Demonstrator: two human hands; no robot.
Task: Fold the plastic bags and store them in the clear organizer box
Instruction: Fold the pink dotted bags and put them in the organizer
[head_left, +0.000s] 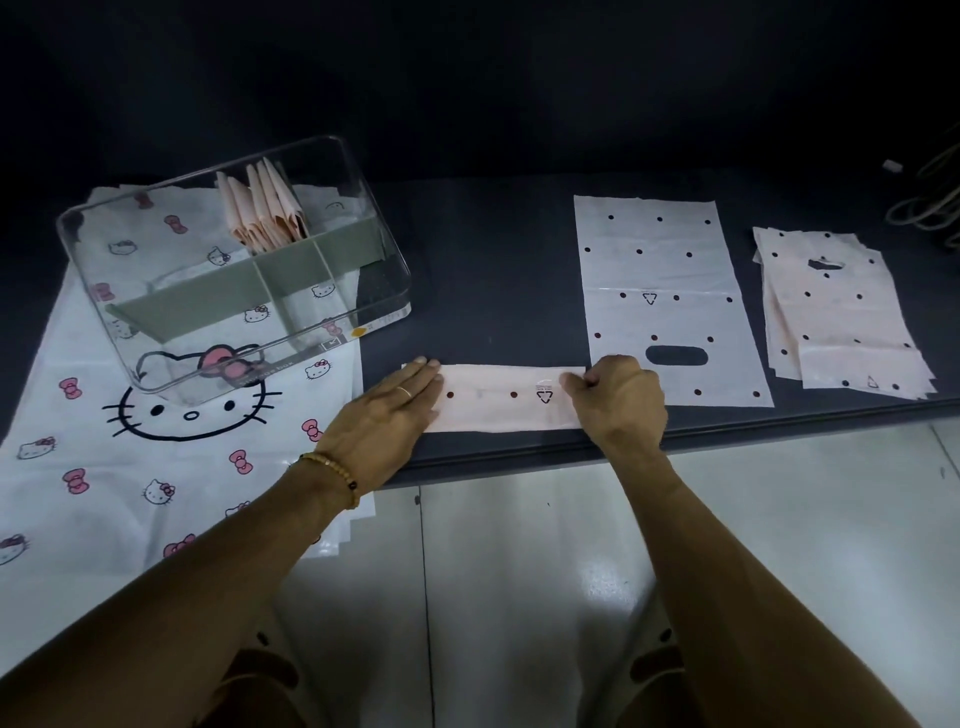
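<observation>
One pale pink plastic bag folded into a long strip (501, 397) is lying along the near edge of the dark grey table (493, 234). The left hand (387, 415) is pressing flat on its 9 o'clock end, fingers spread and released, while the right hand (618, 397) is pinching the 3 o'clock end in a closed grip. At 2 o'clock from the strip, one unfolded pink dotted bag with an oval handle hole (667, 301) is lying flat; farther toward 3 o'clock a loose stack of similar dotted bags (836, 317) is resting — its count cannot be told. At 10 o'clock, one clear organizer box with grey-green dividers (234, 265) is sitting tilted on a white cat-and-bow printed bag (104, 452). One rear compartment is holding several folded pink bags (265, 210) standing upright — about five.
</observation>
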